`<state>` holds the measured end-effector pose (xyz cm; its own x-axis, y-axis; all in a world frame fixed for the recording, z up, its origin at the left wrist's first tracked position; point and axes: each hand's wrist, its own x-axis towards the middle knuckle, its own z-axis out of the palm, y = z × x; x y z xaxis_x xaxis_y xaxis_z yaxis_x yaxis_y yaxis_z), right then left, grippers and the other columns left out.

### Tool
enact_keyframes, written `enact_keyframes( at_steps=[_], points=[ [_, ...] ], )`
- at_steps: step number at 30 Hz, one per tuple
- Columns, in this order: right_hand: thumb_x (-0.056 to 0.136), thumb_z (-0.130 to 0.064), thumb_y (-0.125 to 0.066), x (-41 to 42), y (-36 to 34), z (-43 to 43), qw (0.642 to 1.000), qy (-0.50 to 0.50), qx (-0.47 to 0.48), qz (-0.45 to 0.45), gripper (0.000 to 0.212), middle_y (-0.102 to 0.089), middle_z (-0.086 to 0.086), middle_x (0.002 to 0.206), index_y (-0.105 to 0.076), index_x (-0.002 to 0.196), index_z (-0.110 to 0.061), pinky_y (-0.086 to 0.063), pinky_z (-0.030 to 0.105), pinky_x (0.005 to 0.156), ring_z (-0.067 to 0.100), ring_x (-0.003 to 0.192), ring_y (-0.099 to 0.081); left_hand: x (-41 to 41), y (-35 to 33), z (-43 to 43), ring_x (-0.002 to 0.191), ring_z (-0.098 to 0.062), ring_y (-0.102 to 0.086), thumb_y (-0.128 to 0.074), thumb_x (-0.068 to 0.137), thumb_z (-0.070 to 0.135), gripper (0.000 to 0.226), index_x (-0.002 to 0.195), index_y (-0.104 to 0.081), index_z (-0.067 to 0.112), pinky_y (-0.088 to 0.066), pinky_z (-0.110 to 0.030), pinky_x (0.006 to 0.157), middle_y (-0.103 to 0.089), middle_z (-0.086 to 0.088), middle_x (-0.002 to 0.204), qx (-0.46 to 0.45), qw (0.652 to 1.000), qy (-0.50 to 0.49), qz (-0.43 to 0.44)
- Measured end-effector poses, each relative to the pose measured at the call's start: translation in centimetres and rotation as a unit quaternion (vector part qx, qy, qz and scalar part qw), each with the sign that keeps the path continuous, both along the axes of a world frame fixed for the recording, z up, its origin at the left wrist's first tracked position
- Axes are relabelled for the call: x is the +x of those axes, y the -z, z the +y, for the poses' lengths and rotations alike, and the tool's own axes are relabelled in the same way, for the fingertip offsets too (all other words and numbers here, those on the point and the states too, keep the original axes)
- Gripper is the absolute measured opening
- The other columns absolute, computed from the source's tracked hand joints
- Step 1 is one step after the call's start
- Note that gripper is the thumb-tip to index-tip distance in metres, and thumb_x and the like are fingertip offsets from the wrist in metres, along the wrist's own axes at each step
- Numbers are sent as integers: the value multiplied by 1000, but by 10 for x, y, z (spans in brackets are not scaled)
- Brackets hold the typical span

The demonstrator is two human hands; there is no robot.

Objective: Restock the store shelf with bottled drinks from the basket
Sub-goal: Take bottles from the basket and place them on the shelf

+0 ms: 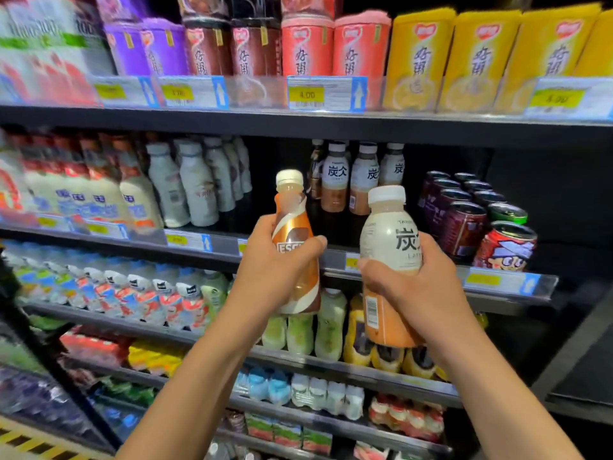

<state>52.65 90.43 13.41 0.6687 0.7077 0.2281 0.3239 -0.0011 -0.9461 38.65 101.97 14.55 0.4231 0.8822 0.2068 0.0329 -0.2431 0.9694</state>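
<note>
My left hand [277, 263] grips an orange and brown coffee bottle [292, 207] with a white cap, held upright in front of the middle shelf [288, 257]. My right hand [414, 287] grips a white and orange latte bottle [389, 237] with black characters, also upright and a little to the right. Both bottles hang in the air before a dark gap on that shelf. Behind the gap stand matching latte bottles [335, 180] in a row. The basket is out of view.
Dark cans [464, 210] and a red cartoon can [504, 247] stand right of the gap. White milk bottles [195, 184] fill the left of the same shelf. Cup drinks [308, 48] line the top shelf; water and green bottles [298, 333] sit below.
</note>
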Motion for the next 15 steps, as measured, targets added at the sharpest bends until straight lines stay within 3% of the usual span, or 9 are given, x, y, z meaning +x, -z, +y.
enact_keyframes(
  at_steps=[4, 9, 12, 15],
  points=[
    [72, -34, -82, 18, -10, 33, 999, 29, -10, 11, 41, -68, -4, 96, -58, 105, -30, -59, 42, 71, 16, 82, -68, 14, -13, 45, 79, -18, -64, -78, 81, 29, 33, 102, -55, 20, -53, -33, 71, -63, -2, 91, -10, 1000, 7, -7],
    [74, -27, -80, 43, -18, 68, 995, 20, 20, 91, 34, -73, 3, 88, -65, 104, -20, -53, 28, 54, 13, 66, -69, 40, -20, 101, 82, -20, -65, -78, 80, 27, 33, 99, -52, 20, -56, -41, 75, -63, -4, 95, -37, 999, 39, 2],
    [74, -25, -81, 57, -22, 87, 992, 27, 34, 120, 33, -71, 4, 81, -66, 102, -15, -55, 30, 55, 14, 63, -68, 59, -16, 127, 84, -19, -68, -81, 77, 27, 43, 109, -53, 17, -59, -36, 68, -65, -5, 98, -75, 997, 18, -20],
    [72, -26, -83, 74, -23, 104, 989, 63, 29, 134, 33, -70, 2, 80, -64, 96, -15, -53, 27, 49, 11, 61, -68, 85, -15, 156, 70, -12, -68, -81, 78, 21, 46, 117, -60, 9, -52, -22, 52, -69, -3, 88, -83, 995, 0, -47]
  ],
)
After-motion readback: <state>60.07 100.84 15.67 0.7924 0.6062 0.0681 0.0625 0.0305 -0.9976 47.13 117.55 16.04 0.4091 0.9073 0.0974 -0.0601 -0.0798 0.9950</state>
